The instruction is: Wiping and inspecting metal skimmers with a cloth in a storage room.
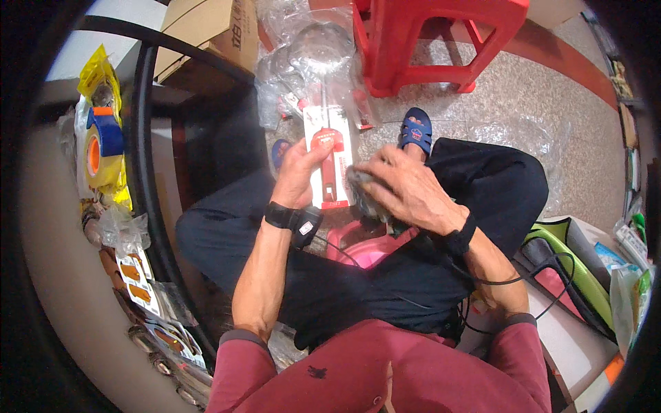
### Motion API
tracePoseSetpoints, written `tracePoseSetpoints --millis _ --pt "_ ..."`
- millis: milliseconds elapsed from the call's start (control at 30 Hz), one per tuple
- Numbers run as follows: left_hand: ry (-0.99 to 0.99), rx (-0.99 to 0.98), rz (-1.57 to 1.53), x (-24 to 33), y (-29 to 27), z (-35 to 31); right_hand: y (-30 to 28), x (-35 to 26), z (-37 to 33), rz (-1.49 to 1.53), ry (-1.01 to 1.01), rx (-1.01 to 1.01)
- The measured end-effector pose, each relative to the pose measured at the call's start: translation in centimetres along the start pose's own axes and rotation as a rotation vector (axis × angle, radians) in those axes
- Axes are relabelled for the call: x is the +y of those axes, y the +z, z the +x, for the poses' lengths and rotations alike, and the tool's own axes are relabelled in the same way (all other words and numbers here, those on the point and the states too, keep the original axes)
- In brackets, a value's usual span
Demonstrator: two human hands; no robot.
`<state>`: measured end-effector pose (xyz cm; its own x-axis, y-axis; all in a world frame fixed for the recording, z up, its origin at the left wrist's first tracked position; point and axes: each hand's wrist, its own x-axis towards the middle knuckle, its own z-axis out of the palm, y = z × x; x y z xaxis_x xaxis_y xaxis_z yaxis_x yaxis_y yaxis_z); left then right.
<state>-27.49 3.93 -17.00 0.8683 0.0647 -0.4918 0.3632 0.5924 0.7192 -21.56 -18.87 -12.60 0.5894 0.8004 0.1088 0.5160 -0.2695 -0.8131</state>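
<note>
My left hand (pixel 297 172) grips a red-handled kitchen utensil (pixel 330 162) on a red-and-white card, thumb on top of the handle. Its thin metal shaft runs away from me to a wide round metal head (pixel 321 49), a ladle or strainer by its shape, amid clear plastic. Close by on the right, my right hand (pixel 406 187) has its fingers curled round a crumpled dark grey rag (pixel 366 196), blurred by motion. The rag is at the card's right edge; whether it touches cannot be made out. Below both hands sits something pink (pixel 361 246) between my legs.
A red plastic stool (pixel 441 72) stands ahead on the speckled floor. Clear plastic bags (pixel 272 65) lie beyond my left hand. At left, a black metal frame (pixel 143 158) bears cardboard boxes (pixel 206 34); tape rolls (pixel 103 155) hang past it. Packaged goods (pixel 578 261) lie at right.
</note>
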Motion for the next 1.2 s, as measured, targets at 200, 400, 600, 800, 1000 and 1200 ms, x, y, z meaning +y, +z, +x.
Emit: tracePoseSetpoints --millis 200,400,600,800,1000,1200 --pt "-0.008 -0.010 0.018 -0.7 0.6 0.5 3.2 1.0 2.2 -0.234 -0.036 0.101" --pt "0.004 -0.054 0.001 -0.2 0.1 0.0 3.0 0.3 2.1 -0.258 -0.076 0.058" --pt "0.021 -0.027 0.067 -0.2 0.2 -0.2 3.0 0.5 0.9 -0.124 -0.076 -0.045" --pt "0.021 -0.016 0.122 -0.9 0.2 -0.1 4.1 0.9 1.8 -0.145 0.100 0.132" --pt "0.023 -0.004 0.115 -1.0 0.8 -0.2 4.3 1.8 2.6 -0.097 0.123 0.176" --pt "0.032 -0.036 0.090 -0.8 1.2 -0.3 4.4 2.5 3.0 0.000 0.220 0.172"
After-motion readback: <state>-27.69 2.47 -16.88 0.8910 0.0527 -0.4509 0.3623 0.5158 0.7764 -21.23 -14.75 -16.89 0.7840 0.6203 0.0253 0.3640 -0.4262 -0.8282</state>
